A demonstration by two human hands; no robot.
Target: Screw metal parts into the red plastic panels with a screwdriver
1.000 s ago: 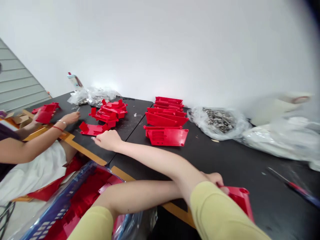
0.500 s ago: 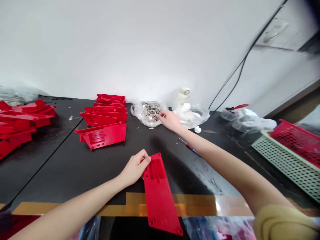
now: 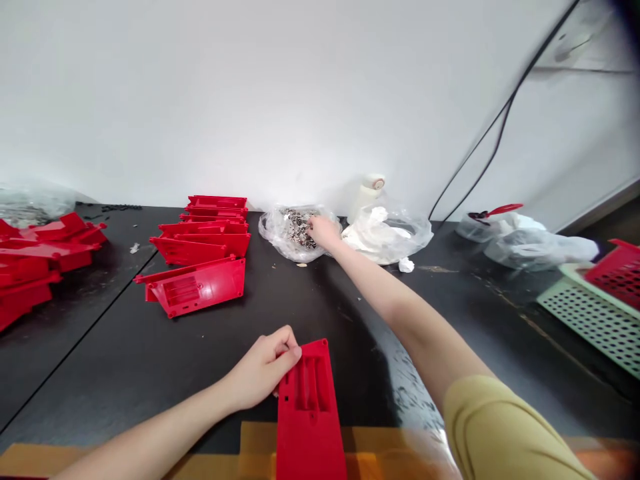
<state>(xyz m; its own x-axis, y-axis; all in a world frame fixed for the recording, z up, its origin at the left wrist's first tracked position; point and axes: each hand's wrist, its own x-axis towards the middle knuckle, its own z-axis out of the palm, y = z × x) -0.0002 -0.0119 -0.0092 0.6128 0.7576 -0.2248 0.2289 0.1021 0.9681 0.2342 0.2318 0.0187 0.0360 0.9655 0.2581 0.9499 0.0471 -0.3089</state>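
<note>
My left hand (image 3: 265, 367) grips the upper left edge of a red plastic panel (image 3: 310, 427) with molded slots, its lower end cut off by the bottom of the view. My right hand (image 3: 323, 232) reaches into a clear plastic bag (image 3: 275, 233) of small metal pieces (image 3: 297, 227). The right fingertips are bent together among the pieces; whether one is pinched between them I cannot make out. Left of the bag stands a row of similar red panels (image 3: 200, 287), leaning one behind another.
A loose pile of red parts (image 3: 45, 253) lies at the far left. Right of the metal pieces are a bag of white tissue (image 3: 380, 237) and a pale bottle (image 3: 367, 193). Farther right come another plastic bag (image 3: 540, 248) and a green basket (image 3: 590, 320). Black cables (image 3: 505, 110) hang along the wall.
My right hand has moved deeper into the bag of metal pieces. The red panel in my left hand sits lower in view, as the camera has shifted.
</note>
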